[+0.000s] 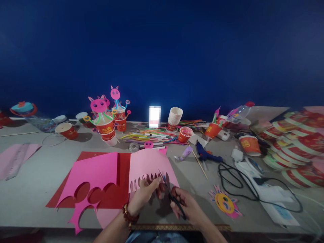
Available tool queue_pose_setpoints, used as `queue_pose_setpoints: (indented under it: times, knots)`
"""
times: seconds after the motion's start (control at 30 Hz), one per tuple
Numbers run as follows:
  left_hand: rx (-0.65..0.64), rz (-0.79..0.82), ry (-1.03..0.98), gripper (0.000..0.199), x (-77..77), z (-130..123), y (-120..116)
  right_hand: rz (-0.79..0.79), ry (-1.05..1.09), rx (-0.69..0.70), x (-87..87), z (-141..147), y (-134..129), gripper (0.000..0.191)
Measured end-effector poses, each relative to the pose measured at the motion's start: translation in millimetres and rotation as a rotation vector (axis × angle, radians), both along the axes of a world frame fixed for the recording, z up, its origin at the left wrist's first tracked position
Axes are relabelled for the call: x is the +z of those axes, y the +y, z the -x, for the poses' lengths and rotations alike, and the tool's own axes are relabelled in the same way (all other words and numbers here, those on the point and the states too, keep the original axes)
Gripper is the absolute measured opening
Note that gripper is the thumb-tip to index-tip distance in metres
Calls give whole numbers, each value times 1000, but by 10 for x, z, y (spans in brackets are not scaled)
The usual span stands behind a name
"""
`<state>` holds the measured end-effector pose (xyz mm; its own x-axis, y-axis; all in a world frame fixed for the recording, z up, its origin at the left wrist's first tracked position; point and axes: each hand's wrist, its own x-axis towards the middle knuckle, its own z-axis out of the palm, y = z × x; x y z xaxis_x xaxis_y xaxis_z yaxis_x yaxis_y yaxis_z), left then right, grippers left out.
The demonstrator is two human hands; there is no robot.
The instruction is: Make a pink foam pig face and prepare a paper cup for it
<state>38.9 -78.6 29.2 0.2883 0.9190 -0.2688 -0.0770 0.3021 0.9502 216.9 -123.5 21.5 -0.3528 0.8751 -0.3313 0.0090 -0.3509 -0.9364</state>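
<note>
My right hand [182,202] grips a pair of scissors [168,189] by dark handles, blades pointing up and left. Near the blades, my left hand [148,190] has its thumb and fingers pinched together; a small bluish bit shows by the thumb tip, too small to make out. Under and beyond the left hand lies a light pink sheet [150,160], its near edge cut into leaf-shaped notches. To its left a bright pink sheet [97,168] with round cut-outs rests on red paper [124,175]. Right of my hands lies a yellow paper face [224,203] with pink and blue petals.
A blue glue gun [206,152] with a looping black cable [239,192] lies at right, beside a wooden stick [199,164]. Behind stand red cups with pink figures [106,127], pipe cleaners [146,136] and stacked white cups [175,116]. Blurred red-and-green items [298,145] crowd the far right.
</note>
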Motion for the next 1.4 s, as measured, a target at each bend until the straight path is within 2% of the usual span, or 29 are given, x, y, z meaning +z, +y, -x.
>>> queue_pose_setpoints:
  times: [0.17, 0.53, 0.8, 1.03, 1.27, 1.4]
  knots:
    - [-1, -18, 13, 47, -51, 6, 3, -5, -4, -13, -4, 14, 6, 59]
    - [19, -10, -3, 47, -19, 3, 3, -20, -8, -18, -14, 21, -3, 59]
    - [33, -31, 37, 54, 51, -11, 11, -12, 63, -34, 105, 81, -39, 59]
    - [36, -24, 53, 51, 68, -18, 2, -23, 56, -53, 87, 107, -71, 57]
    - [29, -34, 66, 49, 11, 1, 0, -24, 58, -51, 134, 104, -52, 59]
    - [32, -34, 57, 49, 30, -13, 5, -9, 56, -54, 163, 122, -48, 60]
